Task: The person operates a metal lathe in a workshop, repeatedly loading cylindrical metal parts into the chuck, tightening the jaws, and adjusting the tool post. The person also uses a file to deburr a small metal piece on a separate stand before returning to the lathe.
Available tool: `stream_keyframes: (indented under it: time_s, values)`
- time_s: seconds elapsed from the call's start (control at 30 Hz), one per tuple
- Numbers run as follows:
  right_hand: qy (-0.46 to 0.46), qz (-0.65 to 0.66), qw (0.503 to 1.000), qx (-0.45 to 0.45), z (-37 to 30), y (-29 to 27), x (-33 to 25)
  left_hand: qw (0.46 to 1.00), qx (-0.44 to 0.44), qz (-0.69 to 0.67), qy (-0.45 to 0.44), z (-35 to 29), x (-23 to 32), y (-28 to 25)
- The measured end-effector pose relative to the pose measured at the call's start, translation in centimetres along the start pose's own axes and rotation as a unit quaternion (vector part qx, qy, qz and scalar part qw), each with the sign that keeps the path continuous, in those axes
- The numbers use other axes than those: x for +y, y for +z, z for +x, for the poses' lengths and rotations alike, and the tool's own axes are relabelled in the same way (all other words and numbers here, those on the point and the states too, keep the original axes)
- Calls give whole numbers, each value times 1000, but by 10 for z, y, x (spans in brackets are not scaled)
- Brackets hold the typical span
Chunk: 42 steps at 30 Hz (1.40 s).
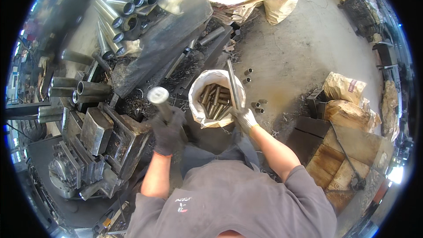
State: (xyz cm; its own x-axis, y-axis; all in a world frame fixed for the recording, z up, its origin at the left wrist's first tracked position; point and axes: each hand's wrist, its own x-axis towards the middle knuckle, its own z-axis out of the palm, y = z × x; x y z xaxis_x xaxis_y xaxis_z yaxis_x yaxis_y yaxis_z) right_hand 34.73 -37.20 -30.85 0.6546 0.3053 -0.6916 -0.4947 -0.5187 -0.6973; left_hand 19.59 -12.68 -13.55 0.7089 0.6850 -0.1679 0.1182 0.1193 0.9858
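My left hand, in a dark glove, is closed around a thick metal bar whose bright round end points up. It is left of an open white sack. Many short brownish metal tubes lie loose inside the sack. At the sack's right rim, my right hand, in a pale, soiled glove, grips the near end of a long slim metal rod. The rod slants across the sack's mouth, its far end reaching past the rim. Whether it touches the tubes, I cannot tell.
Several short tubes stand or lie on the floor right of the sack. A heavy machine vise is at left, near large steel pipes. More pipes are piled far left. Paper sacks lie at the back and right.
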Motion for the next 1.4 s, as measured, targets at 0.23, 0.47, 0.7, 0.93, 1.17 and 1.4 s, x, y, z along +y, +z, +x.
stream_keyframes:
  time_s: [0.23, 0.47, 0.7, 0.93, 1.17, 1.4]
  values:
    - [188, 202, 941, -198, 42, 85, -49, 947, -21, 229, -223, -41, -101, -37]
    - [214, -144, 920, -296, 8, 97, -3, 880, -66, 412, -226, -69, -130, -94]
    - [58, -9, 972, -226, 5, 145, 11, 867, -74, 444, -215, -77, -139, -115]
    - [-94, 66, 993, 13, 118, 235, -58, 858, -81, 442, -248, -75, -153, -116]
    - [-344, -624, 692, -114, 269, 308, -55, 859, -95, 417, -281, -78, -166, -122]
    - [-383, -461, 792, -118, 323, 289, -46, 873, -93, 381, -290, -77, -186, -126]
